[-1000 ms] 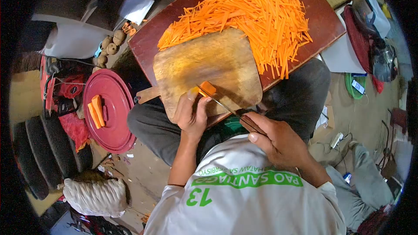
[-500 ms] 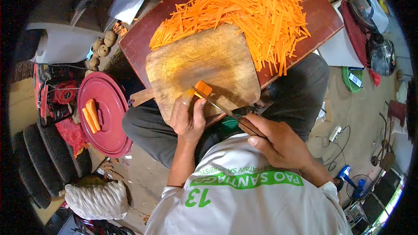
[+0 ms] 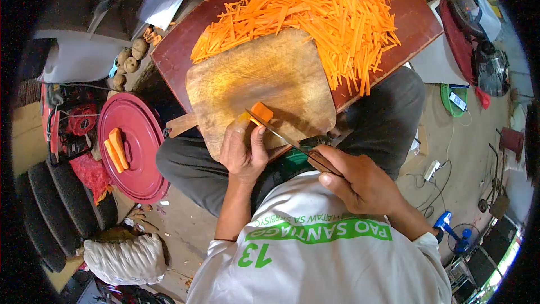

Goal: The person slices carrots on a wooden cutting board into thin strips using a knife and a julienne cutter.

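Observation:
At the near edge of a wooden cutting board [image 3: 264, 73], my left hand [image 3: 243, 149] pinches a short orange carrot piece [image 3: 262, 112] between thumb and fingers. My right hand [image 3: 360, 179] is wrapped round the handle of a knife [image 3: 285, 140]. The blade slants up and left, its tip end against the carrot piece beside my left fingertips. Beyond the board, a large heap of carrot strips [image 3: 337, 17] covers much of the dark red table [image 3: 413, 19]. Part of the knife handle is hidden by my right fingers.
To the left, a red round lid [image 3: 143, 160] carries a few long carrot pieces [image 3: 116, 150]. Brown round objects [image 3: 135, 50] lie at the upper left. A stuffed white sack [image 3: 126, 259] sits lower left. Cables and a power strip [image 3: 432, 170] lie on the floor at right.
Almost nothing differs. Both hands, the knife and the carrot piece keep nearly the same place on the board, while the view has shifted very slightly.

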Tool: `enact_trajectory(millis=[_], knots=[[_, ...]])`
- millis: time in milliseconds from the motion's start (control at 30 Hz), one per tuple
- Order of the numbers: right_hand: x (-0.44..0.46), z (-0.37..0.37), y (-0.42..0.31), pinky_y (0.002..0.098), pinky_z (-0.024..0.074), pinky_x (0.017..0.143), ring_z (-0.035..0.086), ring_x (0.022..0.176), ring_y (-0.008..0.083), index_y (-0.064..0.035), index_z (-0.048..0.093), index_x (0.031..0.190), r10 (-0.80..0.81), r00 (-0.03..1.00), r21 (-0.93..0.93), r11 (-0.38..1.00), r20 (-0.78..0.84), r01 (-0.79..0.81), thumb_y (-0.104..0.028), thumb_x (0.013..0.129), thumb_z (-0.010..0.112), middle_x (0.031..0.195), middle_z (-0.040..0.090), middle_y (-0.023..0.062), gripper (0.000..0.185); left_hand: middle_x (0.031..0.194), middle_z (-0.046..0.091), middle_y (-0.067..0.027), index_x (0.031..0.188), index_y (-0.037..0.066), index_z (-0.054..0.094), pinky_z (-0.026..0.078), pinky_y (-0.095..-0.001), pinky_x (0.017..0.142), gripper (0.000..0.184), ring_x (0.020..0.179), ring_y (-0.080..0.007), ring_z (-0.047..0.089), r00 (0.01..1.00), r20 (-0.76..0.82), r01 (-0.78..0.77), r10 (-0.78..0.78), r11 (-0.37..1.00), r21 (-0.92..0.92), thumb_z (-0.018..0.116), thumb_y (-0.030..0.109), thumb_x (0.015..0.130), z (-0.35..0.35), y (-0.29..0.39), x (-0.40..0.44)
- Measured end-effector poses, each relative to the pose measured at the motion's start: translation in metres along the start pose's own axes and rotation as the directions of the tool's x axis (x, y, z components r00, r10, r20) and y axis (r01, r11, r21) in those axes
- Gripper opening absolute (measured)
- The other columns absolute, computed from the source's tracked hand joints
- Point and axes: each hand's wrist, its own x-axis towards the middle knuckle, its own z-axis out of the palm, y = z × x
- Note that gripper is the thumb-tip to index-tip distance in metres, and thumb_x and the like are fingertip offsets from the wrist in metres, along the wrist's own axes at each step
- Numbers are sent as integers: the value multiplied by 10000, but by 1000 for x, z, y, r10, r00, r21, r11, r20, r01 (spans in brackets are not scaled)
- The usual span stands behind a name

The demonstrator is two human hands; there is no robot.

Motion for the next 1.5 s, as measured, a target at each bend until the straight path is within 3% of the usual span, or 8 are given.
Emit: enact_trajectory(millis=[667, 900, 1100, 1200, 1267, 1367, 1467, 1500], knots=[[19, 15, -1, 542, 566, 820, 700, 982, 512, -5, 515, 1419, 38, 999, -13, 999, -21, -38, -246, 1055, 620, 1063, 711, 281, 449, 994, 747, -245, 1200, -97, 719, 595, -376, 747, 286, 835, -349, 748, 999, 0, -39, 39, 999, -14, 773, -60, 921, 0, -4, 1], [24, 22, 4, 550, 565, 799, 703, 981, 520, -2, 493, 1494, -24, 996, -64, 998, -87, 19, -216, 1042, 645, 1116, 717, 308, 523, 981, 771, -183, 1117, -60, 741, 594, -370, 814, 193, 857, -303, 753, 1000, 5, 0, 0, 1000, -1, 730, -54, 925, 0, 2, 1], [29, 26, 15, 535, 565, 820, 712, 1004, 504, 4, 483, 1535, -28, 995, -7, 1000, -98, 28, -193, 1043, 656, 1119, 726, 303, 558, 960, 738, -227, 1134, -84, 731, 584, -374, 738, 221, 818, -344, 730, 997, 35, 67, -67, 998, -3, 771, -63, 918, -3, 5, 3], [32, 26, 14, 544, 562, 839, 708, 1010, 508, -6, 489, 1528, -55, 993, 39, 997, -105, 59, -176, 1046, 657, 1104, 731, 295, 538, 957, 737, -225, 1128, -82, 731, 583, -379, 737, 218, 816, -344, 728, 1000, 0, -8, 8, 1000, 17, 774, -62, 915, 0, 4, 6], [37, 30, 23, 555, 560, 843, 703, 1007, 518, -14, 509, 1503, -138, 978, 28, 989, -155, 144, -170, 1049, 659, 1087, 732, 292, 502, 964, 736, -227, 1147, -80, 727, 585, -384, 743, 237, 814, -344, 727, 1000, 10, 25, -26, 999, 24, 780, -55, 918, 1, 2, 0], [66, 42, 45, 585, 556, 830, 698, 1000, 532, -17, 543, 1433, -92, 985, -180, 982, -145, 65, -204, 1065, 642, 1058, 730, 302, 425, 971, 731, -220, 1154, -69, 721, 581, -386, 735, 244, 809, -340, 720, 999, -10, -35, 35, 999, 10, 790, -42, 922, 5, 5, 2], [73, 34, 34, 605, 550, 808, 700, 969, 541, -31, 562, 1384, -106, 985, -168, 982, -139, 82, -240, 1073, 627, 1020, 730, 304, 380, 950, 720, -203, 1144, -58, 721, 571, -380, 719, 232, 793, -328, 706, 998, 32, 49, -50, 999, 17, 787, -41, 922, 3, 4, -2], [74, 33, 32, 611, 549, 807, 701, 959, 542, -35, 562, 1388, -106, 987, -148, 985, -125, 87, -248, 1074, 623, 1009, 731, 302, 385, 934, 714, -188, 1145, -52, 720, 560, -373, 707, 229, 778, -314, 692, 1000, -5, -29, 29, 999, 23, 775, -44, 923, 5, 7, 4]])
